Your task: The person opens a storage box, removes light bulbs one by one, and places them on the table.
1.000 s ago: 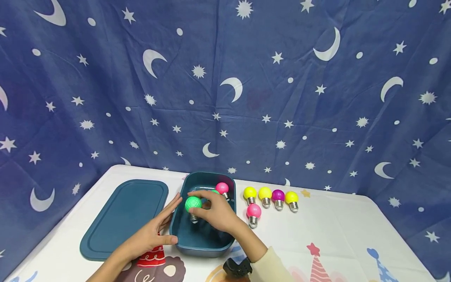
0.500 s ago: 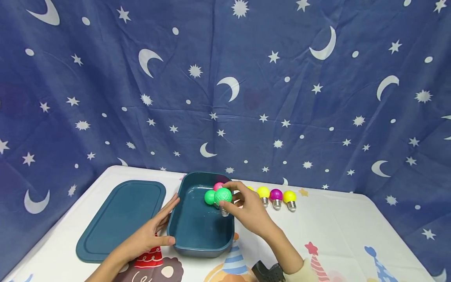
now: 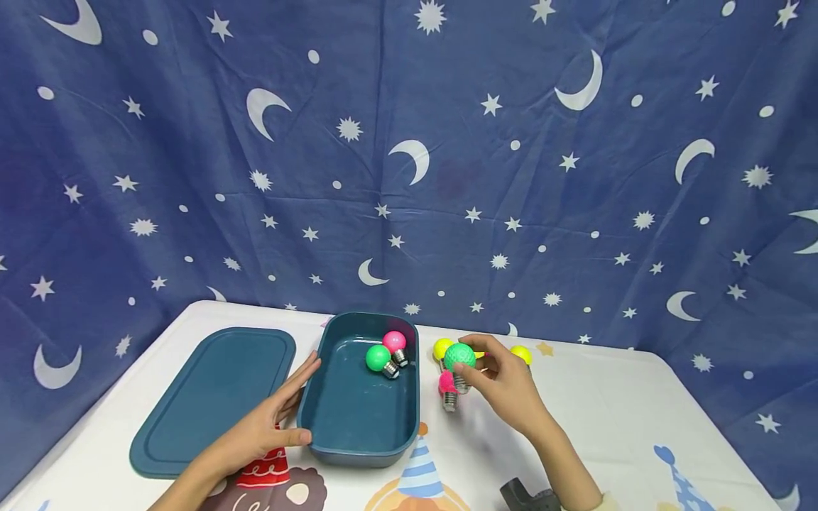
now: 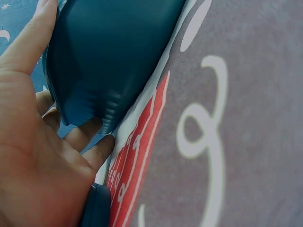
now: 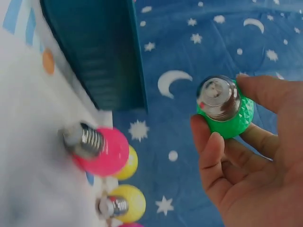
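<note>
My right hand (image 3: 505, 380) pinches a textured green light bulb (image 3: 460, 357) by its globe, metal base pointing down, to the right of the teal container. In the right wrist view that same bulb (image 5: 229, 111) shows its silver screw base toward the camera. Below it on the table lies a pink bulb (image 3: 449, 383), partly covered in the head view. My left hand (image 3: 255, 433) rests with spread, straight fingers against the left wall of the teal container (image 3: 358, 454). Inside, a smooth green bulb (image 3: 378, 358) and a pink bulb (image 3: 394, 342) lie side by side.
A flat teal lid (image 3: 214, 404) lies left of the container. Behind my right hand is a row of bulbs, among them a yellow bulb (image 3: 442, 348) and another yellow bulb (image 3: 522, 354). A blue curtain (image 3: 409, 177) hangs along the table's far edge.
My right hand has carried the textured green bulb up out of the container and rightward over the table. The left hand stays at the container's wall. The head view has shifted slightly.
</note>
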Motion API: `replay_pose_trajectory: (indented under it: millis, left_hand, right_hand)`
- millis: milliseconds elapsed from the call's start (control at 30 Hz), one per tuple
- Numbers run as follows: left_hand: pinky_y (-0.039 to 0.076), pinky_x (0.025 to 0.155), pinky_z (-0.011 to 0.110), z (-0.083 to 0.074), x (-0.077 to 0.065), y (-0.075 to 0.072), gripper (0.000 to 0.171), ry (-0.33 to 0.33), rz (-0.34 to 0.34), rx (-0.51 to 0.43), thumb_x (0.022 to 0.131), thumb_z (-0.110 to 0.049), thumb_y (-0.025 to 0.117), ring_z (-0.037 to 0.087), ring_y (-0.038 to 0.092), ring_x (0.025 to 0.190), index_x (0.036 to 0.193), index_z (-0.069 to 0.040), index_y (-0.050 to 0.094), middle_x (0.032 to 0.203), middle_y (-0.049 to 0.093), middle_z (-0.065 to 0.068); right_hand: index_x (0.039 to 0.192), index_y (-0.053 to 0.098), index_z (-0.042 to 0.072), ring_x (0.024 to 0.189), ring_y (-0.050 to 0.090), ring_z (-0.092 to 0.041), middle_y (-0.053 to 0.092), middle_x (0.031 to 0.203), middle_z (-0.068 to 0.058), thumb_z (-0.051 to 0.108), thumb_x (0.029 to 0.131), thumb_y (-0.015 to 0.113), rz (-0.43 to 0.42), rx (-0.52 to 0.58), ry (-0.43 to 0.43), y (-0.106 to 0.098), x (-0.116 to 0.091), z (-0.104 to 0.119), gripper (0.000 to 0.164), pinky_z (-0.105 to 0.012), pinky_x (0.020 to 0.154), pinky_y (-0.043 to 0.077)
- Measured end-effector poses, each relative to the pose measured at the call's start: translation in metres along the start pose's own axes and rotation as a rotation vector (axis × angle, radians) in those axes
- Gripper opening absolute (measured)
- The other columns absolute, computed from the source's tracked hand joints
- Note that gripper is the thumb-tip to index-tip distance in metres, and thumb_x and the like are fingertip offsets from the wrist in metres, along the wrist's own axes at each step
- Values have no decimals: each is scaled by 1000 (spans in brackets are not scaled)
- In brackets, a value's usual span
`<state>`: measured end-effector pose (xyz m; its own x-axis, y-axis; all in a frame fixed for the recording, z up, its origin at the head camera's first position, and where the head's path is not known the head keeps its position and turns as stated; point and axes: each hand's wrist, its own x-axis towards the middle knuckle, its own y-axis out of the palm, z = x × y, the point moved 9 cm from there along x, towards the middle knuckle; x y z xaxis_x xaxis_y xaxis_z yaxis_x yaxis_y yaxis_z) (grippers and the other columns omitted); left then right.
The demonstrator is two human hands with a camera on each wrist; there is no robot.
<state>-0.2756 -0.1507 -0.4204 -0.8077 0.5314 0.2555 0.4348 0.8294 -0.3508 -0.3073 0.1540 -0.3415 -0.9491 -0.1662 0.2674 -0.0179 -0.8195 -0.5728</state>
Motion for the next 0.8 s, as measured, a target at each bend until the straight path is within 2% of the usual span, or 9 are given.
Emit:
replay_pose_trajectory:
  millis: [67, 200, 400, 567, 800]
  left_hand:
    - [28, 96, 19, 0, -1, 0, 90, 7, 3, -1, 76, -4, 68, 31, 16, 130, 144, -18, 11, 149, -2, 0]
    - [28, 95, 18, -2, 0, -1, 90, 21, 8, -7, 76, -4, 68, 34, 16, 129, 144, -17, 11, 149, -3, 1]
    - [27, 95, 16, -1, 4, -1, 88, -1, 12, -13, 78, -6, 68, 30, 13, 131, 144, -19, 11, 149, -3, -2]
    - [27, 95, 16, -2, 3, 0, 89, 4, 16, -6, 77, -3, 67, 32, 13, 130, 144, -19, 12, 149, -3, -1]
    - [28, 94, 16, -2, 2, 1, 89, 10, 24, -13, 77, -1, 66, 35, 13, 130, 144, -18, 11, 149, -4, 1]
  right_hand:
    - [108, 54, 34, 74, 59, -11, 59, 93, 7, 44, 75, 67, -7, 3, 21, -4, -1, -7, 37, -30, 63, 49]
    - [110, 54, 32, 74, 60, -12, 60, 92, 5, 42, 77, 66, -18, -21, 10, -12, 1, -16, 37, -31, 62, 49]
    - [110, 54, 27, 71, 59, -12, 60, 91, 2, 39, 76, 68, -9, -116, 20, -20, 2, -35, 39, -31, 60, 47]
    - [111, 55, 22, 75, 58, -13, 59, 92, 1, 34, 75, 71, 11, -170, 56, -21, 1, -54, 41, -30, 60, 46]
    - [111, 57, 14, 79, 55, -15, 59, 93, 6, 27, 72, 74, 49, -185, 80, -13, 1, -72, 45, -30, 64, 45]
